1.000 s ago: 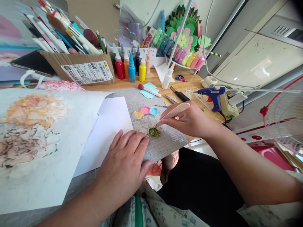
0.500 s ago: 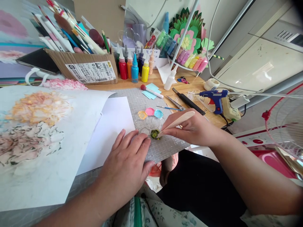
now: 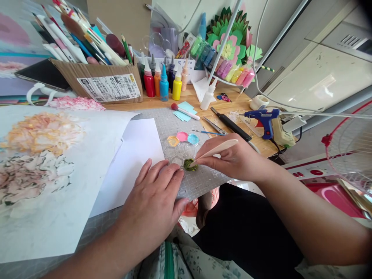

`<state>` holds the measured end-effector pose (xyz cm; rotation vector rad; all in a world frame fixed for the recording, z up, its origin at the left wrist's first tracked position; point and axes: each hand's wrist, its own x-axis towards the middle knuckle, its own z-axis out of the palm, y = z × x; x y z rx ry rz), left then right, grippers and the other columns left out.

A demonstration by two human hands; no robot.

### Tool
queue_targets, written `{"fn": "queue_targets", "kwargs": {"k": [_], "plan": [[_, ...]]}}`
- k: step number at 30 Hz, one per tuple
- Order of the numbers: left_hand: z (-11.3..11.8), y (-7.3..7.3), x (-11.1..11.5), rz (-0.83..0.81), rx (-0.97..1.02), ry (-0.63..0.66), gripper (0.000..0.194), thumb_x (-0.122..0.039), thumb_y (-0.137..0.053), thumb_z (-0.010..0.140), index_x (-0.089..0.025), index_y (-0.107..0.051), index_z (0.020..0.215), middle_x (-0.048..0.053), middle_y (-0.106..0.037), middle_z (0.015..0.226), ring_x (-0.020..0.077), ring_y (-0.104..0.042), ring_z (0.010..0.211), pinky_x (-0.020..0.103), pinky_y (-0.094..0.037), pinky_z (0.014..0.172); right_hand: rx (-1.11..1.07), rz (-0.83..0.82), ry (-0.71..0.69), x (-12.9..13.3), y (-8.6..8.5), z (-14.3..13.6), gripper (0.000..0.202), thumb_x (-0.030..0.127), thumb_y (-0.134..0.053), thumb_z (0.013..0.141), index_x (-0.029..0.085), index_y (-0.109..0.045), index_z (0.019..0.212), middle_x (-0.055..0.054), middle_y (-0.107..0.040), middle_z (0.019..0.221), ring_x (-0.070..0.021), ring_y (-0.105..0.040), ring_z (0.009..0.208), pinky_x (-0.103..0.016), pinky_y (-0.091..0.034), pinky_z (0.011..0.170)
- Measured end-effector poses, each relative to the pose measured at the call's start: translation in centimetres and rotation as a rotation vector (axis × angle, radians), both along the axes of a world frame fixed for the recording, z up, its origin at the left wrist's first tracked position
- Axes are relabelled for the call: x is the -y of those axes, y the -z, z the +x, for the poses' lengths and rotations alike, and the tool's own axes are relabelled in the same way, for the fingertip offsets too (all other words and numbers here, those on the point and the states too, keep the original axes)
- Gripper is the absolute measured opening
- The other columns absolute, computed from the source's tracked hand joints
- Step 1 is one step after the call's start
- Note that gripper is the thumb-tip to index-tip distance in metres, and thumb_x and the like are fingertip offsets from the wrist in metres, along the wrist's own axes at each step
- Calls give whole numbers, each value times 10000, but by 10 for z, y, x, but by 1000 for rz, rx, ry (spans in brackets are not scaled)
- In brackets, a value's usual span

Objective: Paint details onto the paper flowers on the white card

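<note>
Pinched in my right hand [image 3: 232, 155] is a flat wooden stick [image 3: 216, 149]. Its lower tip sits in dark green and yellow paint in one well of a clear plastic palette [image 3: 176, 158]. Other wells hold orange paint [image 3: 173, 141], pink paint [image 3: 182, 136] and light blue paint [image 3: 193, 139]. My left hand [image 3: 157, 190] lies flat with fingers stretched out, its fingertips at the near left edge of the palette. Under the palette is a grey cutting mat [image 3: 197, 184], and white paper [image 3: 136, 155] lies left of it.
Behind stand paint bottles [image 3: 164, 83] and a cardboard box [image 3: 110, 87] of brushes and pens. A fine brush [image 3: 206, 132], a black-handled tool [image 3: 232, 124] and a blue glue gun [image 3: 266, 118] lie at the right. A painted sheet [image 3: 52, 186] covers the left side.
The stick's tip has shifted slightly within the green paint, which looks more spread and mixed. My left hand stays in place, and the whole view has moved a little.
</note>
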<state>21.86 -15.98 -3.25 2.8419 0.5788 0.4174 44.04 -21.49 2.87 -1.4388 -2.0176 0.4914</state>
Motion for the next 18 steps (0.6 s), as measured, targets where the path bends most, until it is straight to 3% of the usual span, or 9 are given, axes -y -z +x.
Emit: {"fn": "queue_targets", "kwargs": {"k": [18], "plan": [[0, 0, 0, 7, 6, -3, 381, -315, -545, 862, -176, -575, 1215, 65, -614, 1257, 302, -480, 1214, 588, -298, 1121, 13, -8, 33, 2, -2, -3, 233, 308, -579, 906, 155, -698, 778, -61, -728, 808, -150, -657, 736, -277, -510, 669]]}}
